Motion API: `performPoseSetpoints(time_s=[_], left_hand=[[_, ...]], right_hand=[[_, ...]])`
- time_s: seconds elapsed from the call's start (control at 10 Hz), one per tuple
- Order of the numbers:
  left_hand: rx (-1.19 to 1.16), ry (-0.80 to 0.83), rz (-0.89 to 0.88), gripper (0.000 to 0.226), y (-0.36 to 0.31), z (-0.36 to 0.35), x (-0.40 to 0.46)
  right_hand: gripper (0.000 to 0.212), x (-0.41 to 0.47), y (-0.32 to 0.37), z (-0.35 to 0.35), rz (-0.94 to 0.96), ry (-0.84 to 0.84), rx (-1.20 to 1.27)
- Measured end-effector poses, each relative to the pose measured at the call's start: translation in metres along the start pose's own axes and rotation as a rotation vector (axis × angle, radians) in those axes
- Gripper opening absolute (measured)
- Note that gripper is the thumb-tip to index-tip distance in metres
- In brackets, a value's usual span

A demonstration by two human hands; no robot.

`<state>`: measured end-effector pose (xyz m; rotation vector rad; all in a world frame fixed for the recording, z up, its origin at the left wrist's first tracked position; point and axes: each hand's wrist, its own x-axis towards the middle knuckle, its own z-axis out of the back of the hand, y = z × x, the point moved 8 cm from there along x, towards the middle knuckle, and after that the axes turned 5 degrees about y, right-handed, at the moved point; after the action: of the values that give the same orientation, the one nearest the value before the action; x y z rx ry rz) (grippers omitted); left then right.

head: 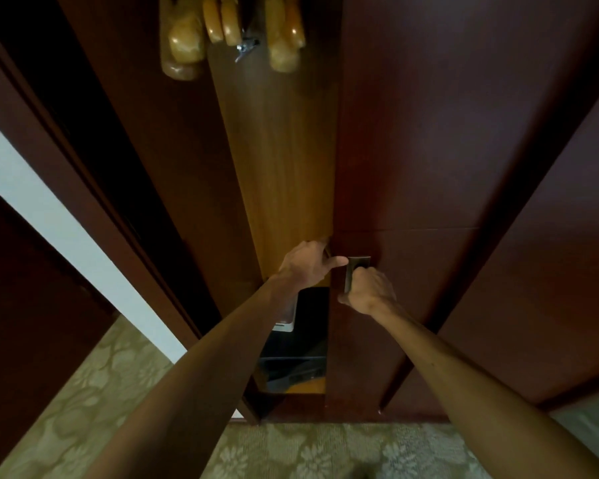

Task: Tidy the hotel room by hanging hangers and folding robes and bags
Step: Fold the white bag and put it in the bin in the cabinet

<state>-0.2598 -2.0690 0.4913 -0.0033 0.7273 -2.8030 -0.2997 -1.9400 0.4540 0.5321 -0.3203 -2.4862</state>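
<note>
— What do you have on the hangers?

— I see the wooden hangers (222, 25) at the top centre of the frame, a bunch of pale, glossy curved ends hanging close together inside the wardrobe, with a small metal clip (244, 48) showing among them. Behind them runs a lighter wood back panel (281, 150), lit down the middle of the picture.

— And the hands?

— My left hand (308, 262) is at the centre, fingers curled round the edge of the dark sliding door (429, 133), thumb pointing right. My right hand (369, 288) is just beside it, lower and to the right, gripping the dark metal handle (355, 271) on that door.

— The room around you?

— Dark reddish-brown wardrobe panels fill most of the frame. A patterned pale green carpet (83, 392) covers the floor along the bottom and lower left. A strip of white wall (32, 202) runs diagonally at the left edge.

— Anything in the way?

— The door covers the right half of the opening. In the gap below my hands I see a dark box-like thing (298, 368) on a low shelf and something white (286, 321) partly hidden behind my left forearm; I cannot tell what either is.
</note>
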Motion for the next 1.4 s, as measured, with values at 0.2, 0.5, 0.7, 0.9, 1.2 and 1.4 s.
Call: performPoseSetpoints(time_s=[0.2, 0.5, 0.7, 0.9, 1.2, 1.4], left_hand=[[0.009, 0.017, 0.064, 0.069, 0.043, 0.023, -0.022], [0.142, -0.024, 0.250, 0.071, 0.100, 0.063, -0.069], [0.179, -0.033, 0.441, 0.057, 0.120, 0.071, -0.099], [0.408, -0.052, 0.421, 0.035, 0.115, 0.097, -0.119], [0.560, -0.168, 0.324, 0.026, 0.114, 0.130, -0.134], [0.574, -0.230, 0.256, 0.014, 0.121, 0.129, -0.137]], right_hand=[[0.029, 0.001, 0.047, -0.018, 0.009, -0.004, -0.022], [0.025, 0.002, 0.121, -0.043, 0.092, 0.014, -0.041], [0.034, -0.002, 0.163, -0.056, 0.129, 0.011, -0.059], [0.013, -0.006, 0.210, -0.075, 0.264, 0.057, -0.145], [0.013, -0.011, 0.258, -0.099, 0.388, 0.022, -0.087], [0.032, 0.009, 0.264, -0.110, 0.284, -0.005, -0.117]])
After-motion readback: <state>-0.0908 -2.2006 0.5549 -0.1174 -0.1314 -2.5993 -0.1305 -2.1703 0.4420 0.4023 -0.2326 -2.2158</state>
